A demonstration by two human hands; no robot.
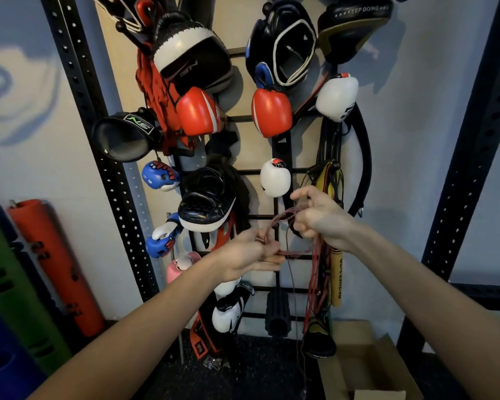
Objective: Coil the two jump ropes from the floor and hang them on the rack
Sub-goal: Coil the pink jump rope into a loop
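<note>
Both forearms reach in; left hand and right hand each pinch pinkish jump rope loops strung between them, one strand dangling below, rack just beyond fingers

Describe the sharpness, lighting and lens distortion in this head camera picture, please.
Head view: the left hand and right hand look slightly motion-blurred, and the thin reddish jump rope between them is faint; the black perforated steel upright leans from wide-angle distortion; lighting is dim, with soft glare on the glossy red boxing glove.
</note>
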